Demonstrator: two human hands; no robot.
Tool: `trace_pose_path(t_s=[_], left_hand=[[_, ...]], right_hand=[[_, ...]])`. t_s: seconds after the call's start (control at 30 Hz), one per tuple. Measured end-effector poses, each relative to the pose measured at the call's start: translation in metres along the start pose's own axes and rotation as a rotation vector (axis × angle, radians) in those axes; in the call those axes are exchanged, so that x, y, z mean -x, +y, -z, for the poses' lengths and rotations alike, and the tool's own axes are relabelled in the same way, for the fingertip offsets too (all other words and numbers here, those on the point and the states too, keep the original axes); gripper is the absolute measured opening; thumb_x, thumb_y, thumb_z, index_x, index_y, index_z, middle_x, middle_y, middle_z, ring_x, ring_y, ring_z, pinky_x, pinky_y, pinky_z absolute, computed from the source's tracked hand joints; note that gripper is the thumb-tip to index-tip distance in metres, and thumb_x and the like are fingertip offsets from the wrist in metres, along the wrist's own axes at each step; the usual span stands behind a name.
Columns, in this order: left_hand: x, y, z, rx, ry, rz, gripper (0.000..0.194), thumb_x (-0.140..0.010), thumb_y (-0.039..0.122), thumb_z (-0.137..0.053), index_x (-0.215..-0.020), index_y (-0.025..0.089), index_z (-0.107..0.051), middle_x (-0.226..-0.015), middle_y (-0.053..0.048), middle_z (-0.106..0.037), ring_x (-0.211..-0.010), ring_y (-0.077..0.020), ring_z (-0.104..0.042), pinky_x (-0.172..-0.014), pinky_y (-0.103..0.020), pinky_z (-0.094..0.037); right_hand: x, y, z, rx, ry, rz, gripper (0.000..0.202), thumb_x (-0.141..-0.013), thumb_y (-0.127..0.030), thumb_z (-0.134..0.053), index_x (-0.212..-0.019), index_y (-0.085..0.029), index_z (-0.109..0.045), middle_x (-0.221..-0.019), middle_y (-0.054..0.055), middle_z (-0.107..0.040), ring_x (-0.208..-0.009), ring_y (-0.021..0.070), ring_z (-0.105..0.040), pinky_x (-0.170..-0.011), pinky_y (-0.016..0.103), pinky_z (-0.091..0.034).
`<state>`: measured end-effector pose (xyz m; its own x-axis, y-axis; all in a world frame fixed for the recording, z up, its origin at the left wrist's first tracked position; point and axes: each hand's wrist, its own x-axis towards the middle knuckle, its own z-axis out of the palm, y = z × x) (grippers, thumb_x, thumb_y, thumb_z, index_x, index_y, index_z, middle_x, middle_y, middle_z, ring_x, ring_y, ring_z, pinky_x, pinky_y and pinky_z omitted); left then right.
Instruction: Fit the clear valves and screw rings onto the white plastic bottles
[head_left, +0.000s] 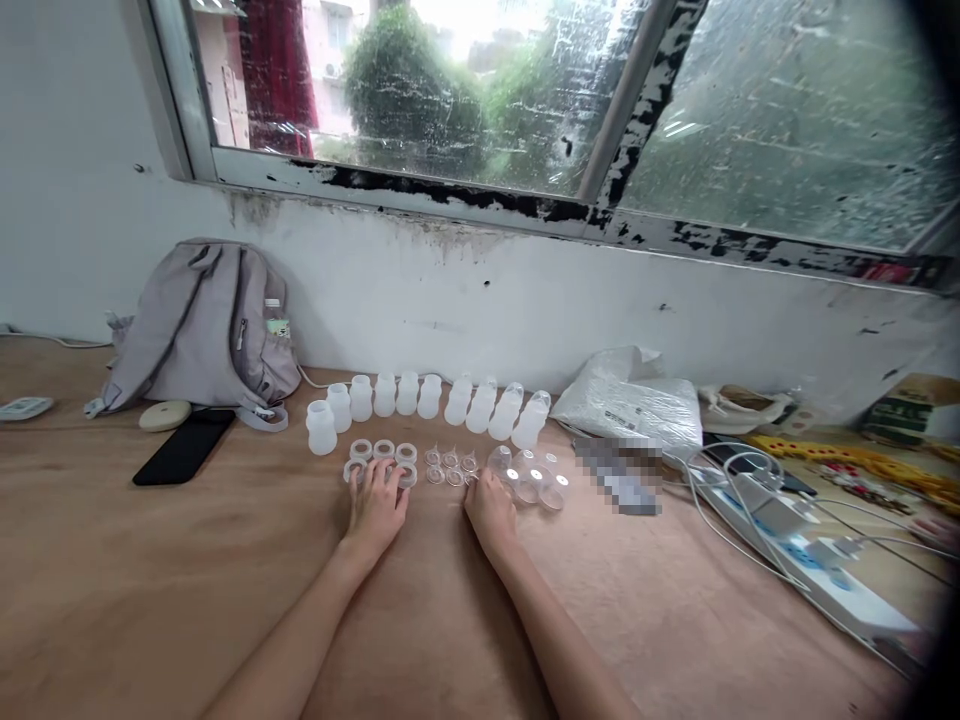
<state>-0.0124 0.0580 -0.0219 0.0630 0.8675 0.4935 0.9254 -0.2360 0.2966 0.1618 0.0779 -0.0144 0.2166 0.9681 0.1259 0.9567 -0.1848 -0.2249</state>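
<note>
My left hand [378, 508] lies with fingers spread over the front of two short rows of white bottle collar rings [383, 449], its fingertips touching the front ones. Next to them are two rows of clear silicone bottle nipples [450, 460]. My right hand [491, 510] is curled closed at the right end of the nipples, fingertips by the last front one; what they pinch is hidden. Clear dome caps [529, 487] sit just right of that hand. Behind, in a curved line, stand several frosted baby bottles [385, 395]; the right ones [508, 410] have clear tops fitted.
A grey backpack [199, 325], a black phone [187, 447] and a round cream disc [165, 415] lie to the left. On the right are a plastic-wrapped package [634, 400], a blurred grey item [619, 478] and a power strip [847, 585] with tangled cables. The wall and window rise behind.
</note>
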Motion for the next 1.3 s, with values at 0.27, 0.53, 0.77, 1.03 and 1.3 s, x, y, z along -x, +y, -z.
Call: trace_pose_path(t_s=[0.27, 0.53, 0.77, 1.03, 1.3], left_hand=[[0.0008, -0.0015, 0.0002, 0.0, 0.016, 0.003, 0.022, -0.073, 0.022, -0.051, -0.094, 0.024, -0.057, -0.108, -0.006, -0.054, -0.107, -0.0238, -0.042, -0.096, -0.045, -0.022], [0.0016, -0.0008, 0.0022, 0.002, 0.0, 0.006, 0.024, -0.073, 0.021, -0.051, -0.096, 0.024, -0.056, -0.11, -0.006, -0.053, -0.108, -0.0237, -0.041, -0.096, -0.045, -0.022], [0.0012, -0.0001, 0.0033, 0.002, -0.016, 0.006, 0.025, -0.073, 0.021, -0.05, -0.097, 0.024, -0.056, -0.11, -0.006, -0.053, -0.108, -0.0229, -0.042, -0.096, -0.045, -0.022], [0.0013, -0.0003, 0.0022, 0.003, -0.021, 0.006, 0.025, -0.073, 0.021, -0.05, -0.098, 0.024, -0.055, -0.11, -0.005, -0.053, -0.108, -0.0226, -0.042, -0.096, -0.044, -0.022], [-0.0007, -0.0034, 0.0011, -0.008, -0.019, 0.0, 0.022, -0.076, 0.02, -0.048, -0.095, 0.024, -0.057, -0.108, -0.004, -0.054, -0.104, -0.0211, -0.045, -0.094, -0.041, -0.025]], right_hand=[[-0.0015, 0.0023, -0.0058, -0.004, 0.018, 0.011, 0.027, -0.087, -0.026, -0.027, -0.096, -0.013, -0.048, -0.096, 0.014, -0.057, -0.083, 0.0224, -0.059, -0.063, 0.03, -0.041], [-0.0016, 0.0034, 0.0012, -0.103, 0.051, -0.007, 0.03, -0.084, -0.029, -0.034, -0.105, -0.011, -0.045, -0.097, 0.015, -0.058, -0.087, 0.0244, -0.058, -0.065, 0.03, -0.041], [-0.0016, 0.0068, 0.0008, -0.138, 0.052, -0.002, 0.025, -0.083, -0.025, -0.035, -0.098, -0.011, -0.049, -0.093, 0.014, -0.06, -0.09, 0.0236, -0.056, -0.068, 0.029, -0.039], [-0.0028, 0.0087, -0.0019, -0.173, 0.067, 0.035, 0.023, -0.084, -0.025, -0.035, -0.097, -0.014, -0.05, -0.1, 0.011, -0.058, -0.089, 0.0222, -0.056, -0.068, 0.028, -0.039], [0.0001, 0.0098, 0.0008, -0.278, 0.117, 0.026, 0.027, -0.082, -0.029, -0.038, -0.102, -0.014, -0.048, -0.091, 0.01, -0.061, -0.082, 0.0199, -0.057, -0.067, 0.027, -0.039]])
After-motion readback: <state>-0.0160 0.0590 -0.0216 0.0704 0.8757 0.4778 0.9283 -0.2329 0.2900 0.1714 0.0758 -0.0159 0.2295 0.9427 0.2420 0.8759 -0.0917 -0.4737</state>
